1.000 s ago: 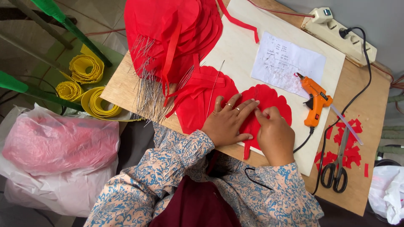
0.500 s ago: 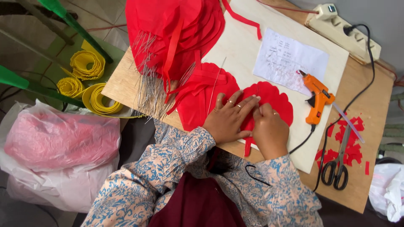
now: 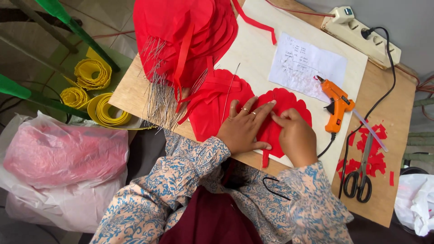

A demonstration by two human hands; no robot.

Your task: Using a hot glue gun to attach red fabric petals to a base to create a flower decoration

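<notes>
- The left hand is spread flatter now than a moment ago. Its fingers reach further over the red petal.
- The right hand has slid a bit toward the left hand. Its fingertips now press on the petal's middle.
- That looks like the hands are pushing the petal down so it sticks or stays folded.
- Left grip: released, palm flat on the petal. Right grip: curled loosely, fingertips pressing, holding nothing that shows.
- The petal is red, round, with a wavy edge and a thin stem. It lies at the near edge of the worktop, on a pale board.
- More red petals are piled at the far left corner, with thin wires beside them.
- An orange glue gun lies just right of the hands. Scissors lie near the right edge.
</notes>
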